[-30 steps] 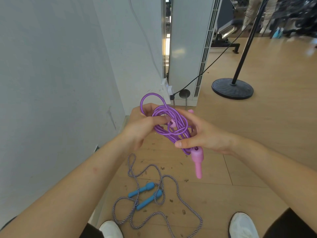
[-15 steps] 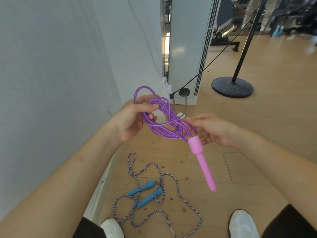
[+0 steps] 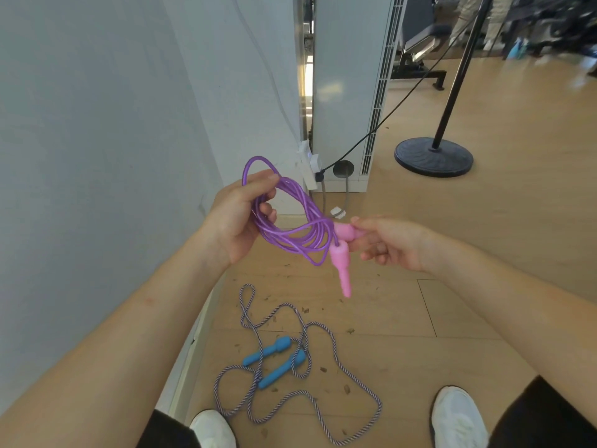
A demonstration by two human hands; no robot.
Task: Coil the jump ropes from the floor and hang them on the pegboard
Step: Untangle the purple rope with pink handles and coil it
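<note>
A purple jump rope (image 3: 292,221) with pink handles is coiled into several loops at chest height. My left hand (image 3: 239,218) grips the upper end of the coil. My right hand (image 3: 391,242) pinches one pink handle (image 3: 347,232) between its fingertips. The other pink handle (image 3: 341,266) hangs down from the coil. On the wooden floor below lies a second rope (image 3: 310,354), striped purple and white, uncoiled, with two blue handles (image 3: 274,358) side by side. No pegboard is in view.
A white wall (image 3: 97,156) runs along the left. A white cabinet (image 3: 345,85) stands ahead with a power strip (image 3: 308,169) and a black cable. A black round-based stand (image 3: 434,156) is at the right. My white shoes (image 3: 458,415) are at the bottom.
My hands have drawn apart and stretched the coil between them. My right hand has taken one pink handle at its tip, and the hanging handle has swung up closer to the coil.
</note>
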